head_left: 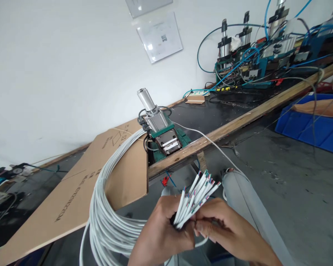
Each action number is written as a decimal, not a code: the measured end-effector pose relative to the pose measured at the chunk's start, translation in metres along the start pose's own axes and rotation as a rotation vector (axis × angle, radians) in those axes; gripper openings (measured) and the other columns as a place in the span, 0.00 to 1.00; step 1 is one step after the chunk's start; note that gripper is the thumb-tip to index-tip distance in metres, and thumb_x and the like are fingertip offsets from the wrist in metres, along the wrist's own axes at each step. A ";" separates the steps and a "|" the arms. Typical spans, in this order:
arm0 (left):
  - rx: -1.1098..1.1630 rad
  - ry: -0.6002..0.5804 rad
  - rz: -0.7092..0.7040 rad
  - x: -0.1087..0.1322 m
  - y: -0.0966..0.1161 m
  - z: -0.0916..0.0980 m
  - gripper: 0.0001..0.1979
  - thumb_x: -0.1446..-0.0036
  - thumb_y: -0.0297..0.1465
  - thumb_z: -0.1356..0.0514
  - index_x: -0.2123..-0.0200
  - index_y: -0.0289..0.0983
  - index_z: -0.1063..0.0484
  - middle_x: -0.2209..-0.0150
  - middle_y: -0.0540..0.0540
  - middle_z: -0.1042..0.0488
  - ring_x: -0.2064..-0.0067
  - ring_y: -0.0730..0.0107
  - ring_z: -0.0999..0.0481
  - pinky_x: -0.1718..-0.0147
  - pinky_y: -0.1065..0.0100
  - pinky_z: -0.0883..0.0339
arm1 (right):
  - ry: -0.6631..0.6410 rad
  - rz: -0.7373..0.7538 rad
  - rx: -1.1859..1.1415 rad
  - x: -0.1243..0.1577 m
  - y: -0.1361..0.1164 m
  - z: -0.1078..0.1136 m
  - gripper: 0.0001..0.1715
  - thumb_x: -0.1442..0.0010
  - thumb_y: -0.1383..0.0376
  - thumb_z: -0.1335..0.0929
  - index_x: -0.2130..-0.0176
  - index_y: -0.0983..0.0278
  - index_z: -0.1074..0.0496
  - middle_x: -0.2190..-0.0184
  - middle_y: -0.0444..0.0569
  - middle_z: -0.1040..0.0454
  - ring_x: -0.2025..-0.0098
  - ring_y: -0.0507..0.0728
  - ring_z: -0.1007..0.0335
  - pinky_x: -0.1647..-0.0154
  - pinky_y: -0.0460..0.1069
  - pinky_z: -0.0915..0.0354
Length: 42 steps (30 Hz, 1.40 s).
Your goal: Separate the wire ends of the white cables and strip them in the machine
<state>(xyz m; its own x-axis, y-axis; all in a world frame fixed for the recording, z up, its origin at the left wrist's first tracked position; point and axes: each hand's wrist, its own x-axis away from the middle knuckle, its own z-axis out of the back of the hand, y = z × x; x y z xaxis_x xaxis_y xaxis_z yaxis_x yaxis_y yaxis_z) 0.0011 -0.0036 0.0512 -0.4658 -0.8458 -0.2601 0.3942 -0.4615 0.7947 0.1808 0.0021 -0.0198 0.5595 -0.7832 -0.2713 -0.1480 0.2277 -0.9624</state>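
Observation:
My left hand is closed around a bundle of several white cables, whose stripped ends show coloured inner wires and fan up and to the right. My right hand pinches the same cable ends just right of the left hand. The rest of the cables loop as a thick white coil to the left, running up over a cardboard sheet toward a small green pneumatic machine on the bench edge.
A long wooden-edged bench with a black top carries larger pneumatic machines with blue hoses at the far right. A blue bin sits on the grey floor to the right. My knee in grey trousers is below the bench.

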 end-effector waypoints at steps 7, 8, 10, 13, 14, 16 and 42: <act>0.086 0.012 0.099 -0.002 -0.001 -0.005 0.08 0.57 0.19 0.46 0.77 0.38 0.39 0.78 0.57 0.39 0.75 0.79 0.43 0.76 0.77 0.47 | 0.032 0.038 0.019 0.000 0.003 0.001 0.22 0.28 0.57 0.34 0.72 0.65 0.30 0.77 0.41 0.35 0.75 0.48 0.39 0.74 0.45 0.46; 0.133 0.015 0.137 -0.001 -0.001 -0.005 0.08 0.56 0.19 0.45 0.77 0.38 0.38 0.78 0.57 0.36 0.75 0.79 0.41 0.76 0.77 0.45 | 0.030 0.042 -0.093 -0.003 0.008 0.000 0.23 0.28 0.56 0.33 0.72 0.65 0.29 0.77 0.41 0.34 0.77 0.48 0.39 0.76 0.44 0.45; 0.236 0.049 0.221 0.002 -0.001 -0.004 0.07 0.53 0.20 0.42 0.77 0.37 0.33 0.78 0.55 0.32 0.75 0.77 0.36 0.74 0.77 0.41 | 0.030 0.072 -0.326 -0.008 0.019 -0.006 0.25 0.30 0.54 0.30 0.72 0.67 0.28 0.77 0.42 0.33 0.81 0.47 0.37 0.80 0.42 0.42; 0.430 0.142 0.328 0.007 -0.007 -0.004 0.04 0.46 0.26 0.34 0.72 0.37 0.26 0.79 0.55 0.28 0.77 0.76 0.31 0.73 0.76 0.37 | 0.059 0.125 -0.494 -0.018 0.035 -0.019 0.27 0.32 0.49 0.28 0.72 0.68 0.26 0.77 0.43 0.32 0.82 0.46 0.35 0.82 0.41 0.39; 0.502 0.146 0.342 0.009 -0.009 -0.005 0.05 0.44 0.28 0.32 0.69 0.37 0.25 0.79 0.55 0.27 0.78 0.77 0.30 0.74 0.76 0.37 | 0.064 0.138 -0.518 -0.020 0.038 -0.023 0.28 0.32 0.48 0.28 0.72 0.68 0.26 0.78 0.43 0.32 0.82 0.46 0.36 0.82 0.41 0.39; 0.633 0.117 0.292 0.012 -0.017 -0.006 0.08 0.40 0.33 0.31 0.66 0.38 0.26 0.81 0.57 0.27 0.80 0.77 0.28 0.76 0.76 0.38 | 0.074 0.158 -0.575 -0.024 0.043 -0.031 0.28 0.32 0.47 0.28 0.72 0.67 0.27 0.79 0.42 0.33 0.83 0.45 0.37 0.83 0.40 0.41; 0.621 0.217 0.370 0.026 -0.045 -0.018 0.20 0.39 0.48 0.31 0.67 0.37 0.28 0.79 0.51 0.29 0.76 0.73 0.30 0.78 0.75 0.43 | 0.084 0.180 -0.807 -0.029 0.070 -0.043 0.23 0.33 0.51 0.26 0.69 0.67 0.21 0.78 0.40 0.33 0.84 0.42 0.43 0.84 0.38 0.44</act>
<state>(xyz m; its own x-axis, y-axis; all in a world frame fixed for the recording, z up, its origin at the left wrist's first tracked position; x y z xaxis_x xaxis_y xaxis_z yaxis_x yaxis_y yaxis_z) -0.0148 -0.0097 -0.0010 -0.1980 -0.9796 0.0331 -0.0538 0.0446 0.9976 0.1187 0.0157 -0.0793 0.4132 -0.8225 -0.3908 -0.7868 -0.1065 -0.6079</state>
